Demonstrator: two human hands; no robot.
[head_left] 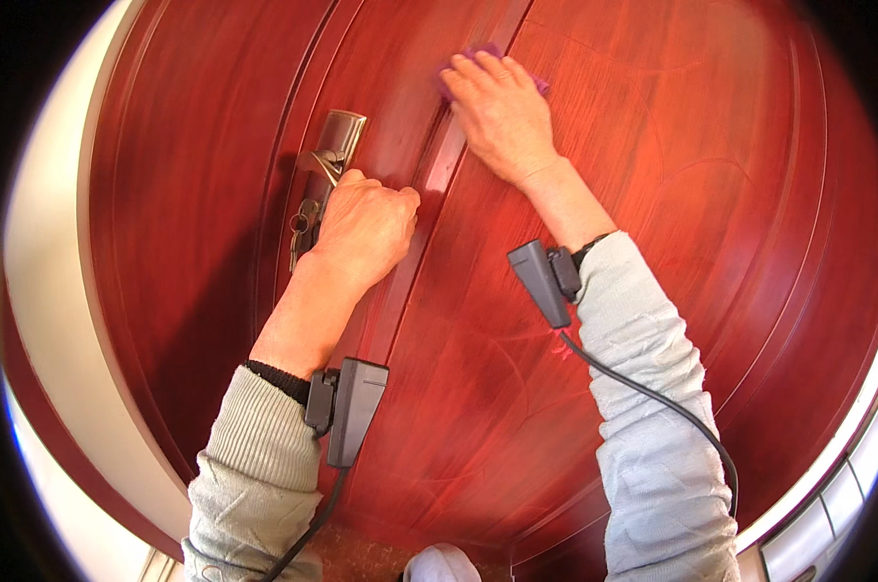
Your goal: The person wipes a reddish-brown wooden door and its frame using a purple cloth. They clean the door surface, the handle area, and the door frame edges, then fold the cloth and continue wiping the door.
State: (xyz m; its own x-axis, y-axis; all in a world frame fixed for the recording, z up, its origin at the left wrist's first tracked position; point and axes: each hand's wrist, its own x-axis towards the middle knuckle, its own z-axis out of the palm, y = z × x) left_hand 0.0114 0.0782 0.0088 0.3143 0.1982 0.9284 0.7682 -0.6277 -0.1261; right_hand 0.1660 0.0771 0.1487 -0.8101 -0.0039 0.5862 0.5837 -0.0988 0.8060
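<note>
A reddish-brown wooden door (591,240) with raised panels fills most of the view. My right hand (508,120) presses a purple cloth (539,84) to the door, across a vertical groove in its upper part. The fingers lie over the cloth, and only its edges show. To the left, my left hand (370,225) is closed around the end of the metal lever handle (327,166). That lever comes out of a long metal handle plate (343,131). Below the lever, keys on a ring (298,224) hang at the lock, partly hidden behind the left hand.
A cream wall or frame strip (60,276) curves along the left. Each forearm carries a dark strapped-on device (359,411) with a black cable (664,393). A pale shoe tip (441,564) shows on the brown floor (359,549). Light tiles or panels (839,502) stand at lower right.
</note>
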